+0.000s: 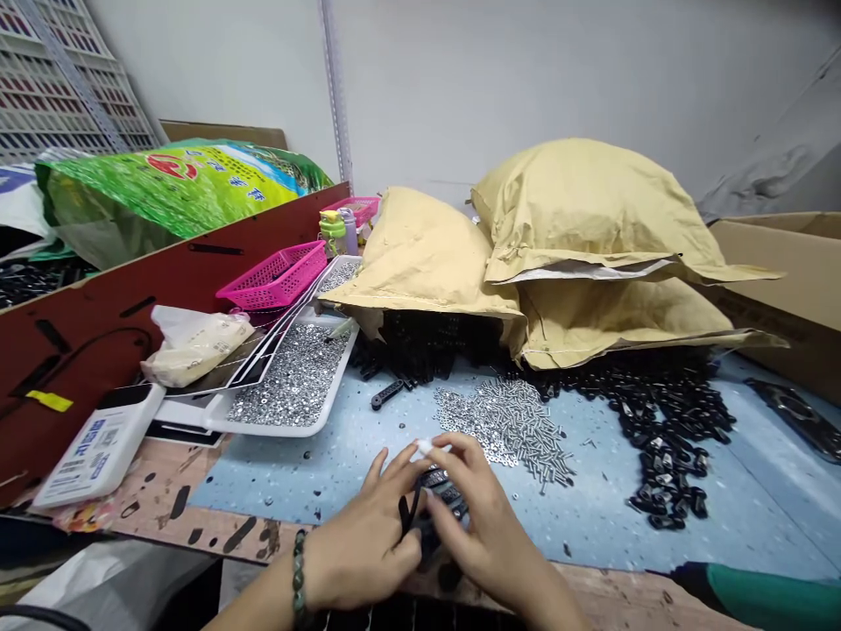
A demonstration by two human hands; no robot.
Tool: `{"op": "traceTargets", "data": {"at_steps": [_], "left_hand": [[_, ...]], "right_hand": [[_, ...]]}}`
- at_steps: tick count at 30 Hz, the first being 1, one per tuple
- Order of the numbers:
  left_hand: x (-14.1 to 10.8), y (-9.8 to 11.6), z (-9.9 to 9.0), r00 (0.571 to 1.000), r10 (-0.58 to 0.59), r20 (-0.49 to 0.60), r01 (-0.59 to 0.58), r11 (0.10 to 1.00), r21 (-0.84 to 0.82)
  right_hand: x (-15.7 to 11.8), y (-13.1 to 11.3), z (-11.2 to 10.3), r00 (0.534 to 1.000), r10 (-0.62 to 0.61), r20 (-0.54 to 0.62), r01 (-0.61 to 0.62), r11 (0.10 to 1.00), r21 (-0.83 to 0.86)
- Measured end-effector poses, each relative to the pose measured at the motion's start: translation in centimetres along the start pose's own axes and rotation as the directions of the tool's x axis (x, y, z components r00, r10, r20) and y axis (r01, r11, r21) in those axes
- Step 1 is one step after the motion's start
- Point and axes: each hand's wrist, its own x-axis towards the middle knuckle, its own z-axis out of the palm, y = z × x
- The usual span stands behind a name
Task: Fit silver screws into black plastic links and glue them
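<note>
My left hand [371, 539], with a beaded bracelet at the wrist, is closed around a slim black plastic part [408, 508] between thumb and fingers. Beside it my right hand [483, 521] curls in with bent fingers, and what its fingertips grip is hidden. A white covering [424, 447] shows on a fingertip where the hands meet. Between and beneath the hands sits a cluster of black pieces with metallic parts [447, 492], mostly covered. Just beyond lie a pile of small silver screws [526, 425] and silver nuts [463, 412].
A white tray of nuts [282, 377] and pink basket [282, 276] stand left. Paper sacks [591, 210] fill the back, black parts [670, 438] spilling below. At right are a phone-like black object [798, 416], cardboard box [781, 289] and green-handled tool [762, 596].
</note>
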Motion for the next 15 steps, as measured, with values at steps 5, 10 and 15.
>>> {"op": "traceTargets", "data": {"at_steps": [5, 10, 15], "left_hand": [[-0.7, -0.1, 0.1, 0.994, -0.102, -0.043, 0.076, 0.909, -0.409], [-1.0, -0.5, 4.9, 0.894, -0.342, -0.288, 0.236, 0.908, -0.346], [0.1, 0.0, 8.2, 0.9, -0.169, -0.402, 0.208, 0.976, 0.055]], "right_hand": [[-1.1, -1.3, -1.5, 0.998, -0.067, 0.003, 0.067, 0.998, 0.015], [-4.6, 1.3, -3.6, 0.933, 0.229, -0.278, -0.194, 0.97, 0.148], [-6.2, 3.0, -3.2, 0.832, 0.537, -0.14, -0.442, 0.794, 0.417]]}}
